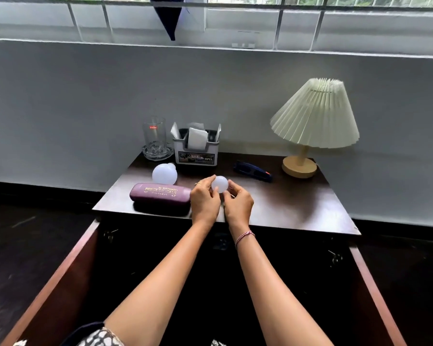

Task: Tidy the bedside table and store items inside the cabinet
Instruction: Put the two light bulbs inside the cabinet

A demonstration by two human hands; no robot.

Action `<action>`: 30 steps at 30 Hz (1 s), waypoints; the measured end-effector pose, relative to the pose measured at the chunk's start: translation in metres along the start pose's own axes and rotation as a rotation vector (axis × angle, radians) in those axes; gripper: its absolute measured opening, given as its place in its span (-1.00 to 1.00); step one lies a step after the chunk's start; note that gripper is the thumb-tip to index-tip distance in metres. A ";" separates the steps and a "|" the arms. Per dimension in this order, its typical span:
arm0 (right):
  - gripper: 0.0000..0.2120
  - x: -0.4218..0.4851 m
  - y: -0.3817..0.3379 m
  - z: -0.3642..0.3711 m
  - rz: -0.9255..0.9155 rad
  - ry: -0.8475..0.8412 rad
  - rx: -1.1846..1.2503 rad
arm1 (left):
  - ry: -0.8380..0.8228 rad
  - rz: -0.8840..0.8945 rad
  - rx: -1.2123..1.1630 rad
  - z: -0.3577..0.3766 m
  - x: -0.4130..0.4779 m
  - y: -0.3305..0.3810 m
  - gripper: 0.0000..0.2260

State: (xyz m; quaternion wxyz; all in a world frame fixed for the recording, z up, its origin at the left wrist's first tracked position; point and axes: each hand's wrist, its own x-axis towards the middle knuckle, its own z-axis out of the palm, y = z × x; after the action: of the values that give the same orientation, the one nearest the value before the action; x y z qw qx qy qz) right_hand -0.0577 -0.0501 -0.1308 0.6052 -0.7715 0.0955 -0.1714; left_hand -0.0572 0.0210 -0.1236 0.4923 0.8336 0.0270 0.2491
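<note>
A small white light bulb (220, 184) is held just above the dark wooden bedside table (285, 206), near its front middle. My left hand (204, 199) and my right hand (238, 202) both grip it with curled fingers, one on each side. A larger white bulb (164, 174) lies to the left. In front of that bulb sits a purple spectacle case (160, 196), right beside my left hand. Both cabinet doors (68, 265) below the tabletop stand open, and the inside is dark.
At the back left stand a clear glass (154, 136) on a glass dish and a tissue holder (196, 148). A dark blue stapler-like tool (253, 170) lies right of centre. A pleated lamp (313, 121) stands at the back right. The wall is close behind.
</note>
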 end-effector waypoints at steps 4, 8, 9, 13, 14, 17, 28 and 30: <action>-0.69 0.000 -0.002 0.001 -0.003 0.051 0.004 | -0.016 -0.024 -0.038 -0.003 0.003 -0.005 -0.71; -0.70 0.001 0.000 0.002 0.009 0.067 0.031 | -0.021 0.003 -0.071 -0.003 0.003 -0.005 -0.71; -0.71 0.002 0.000 0.002 0.005 0.080 0.045 | -0.018 0.020 -0.069 -0.002 0.004 -0.004 -0.71; -0.70 0.013 -0.012 0.000 -0.032 0.091 0.117 | 0.004 0.019 -0.105 -0.004 0.014 0.006 -0.72; -0.70 0.017 -0.013 0.000 -0.017 0.080 0.144 | 0.010 0.008 -0.127 -0.005 0.017 0.008 -0.72; -0.70 0.018 -0.008 -0.003 0.062 0.006 0.277 | 0.048 0.022 -0.168 -0.005 0.017 0.005 -0.72; -0.70 -0.047 -0.003 -0.029 -0.017 0.113 0.210 | -0.193 0.010 -0.400 -0.034 -0.020 -0.014 -0.72; -0.69 -0.060 -0.001 -0.032 -0.054 0.098 0.212 | -0.194 -0.008 -0.453 -0.040 -0.030 -0.019 -0.71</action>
State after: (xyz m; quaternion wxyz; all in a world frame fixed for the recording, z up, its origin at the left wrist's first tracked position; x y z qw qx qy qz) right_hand -0.1248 -0.0572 -0.1322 0.6732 -0.6962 0.0858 -0.2342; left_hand -0.0974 0.0545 -0.1356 0.6678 0.7220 -0.0736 0.1654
